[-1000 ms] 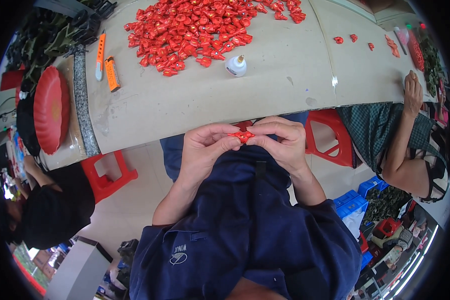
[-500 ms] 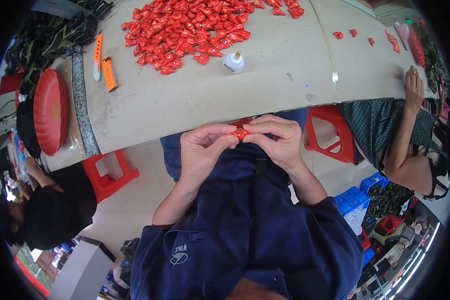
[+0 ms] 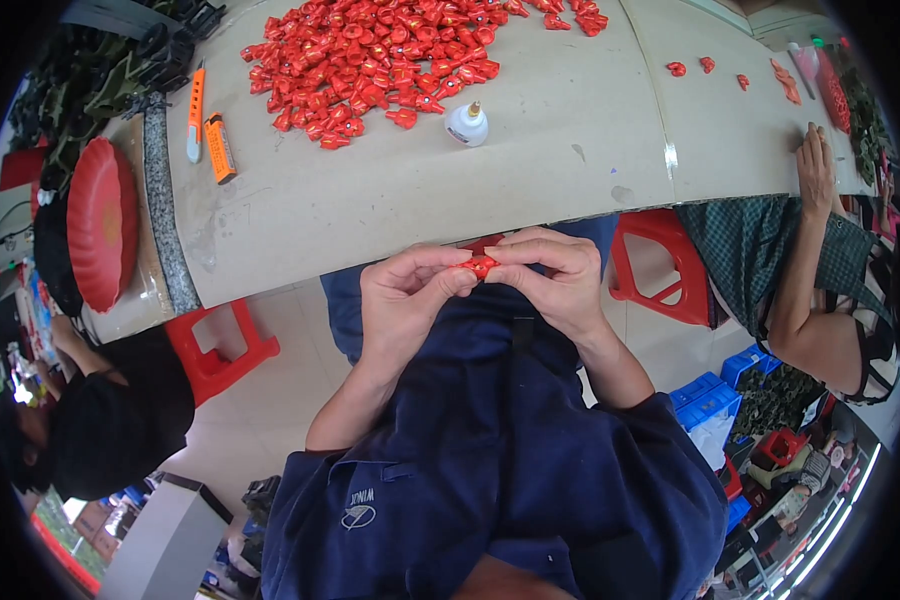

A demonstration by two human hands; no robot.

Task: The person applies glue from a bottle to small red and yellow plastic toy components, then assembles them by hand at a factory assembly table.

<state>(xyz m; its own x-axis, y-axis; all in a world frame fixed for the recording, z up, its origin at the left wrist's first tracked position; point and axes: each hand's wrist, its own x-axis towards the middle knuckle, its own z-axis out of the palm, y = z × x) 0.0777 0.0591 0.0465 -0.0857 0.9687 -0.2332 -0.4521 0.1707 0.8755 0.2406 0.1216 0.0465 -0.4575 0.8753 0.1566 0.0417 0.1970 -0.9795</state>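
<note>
Just in front of the table's near edge, my left hand and my right hand meet fingertip to fingertip. Between them they pinch a small glossy red piece, mostly covered by my fingers; its exact kind is too small to tell. It resembles the red pieces in the large pile on the table, which look like small plastic parts. A white squeeze bottle with a brass-coloured tip stands slightly tilted at the pile's near right side.
An orange utility knife and an orange-and-black small box lie on the table at the left. A red fluted tray stands farther left. Red stools flank me. At the right, a co-worker's hand rests on the table.
My hands stay nearly in place, still pinching the red piece. At the right, the co-worker's hand has shifted slightly left along the table.
</note>
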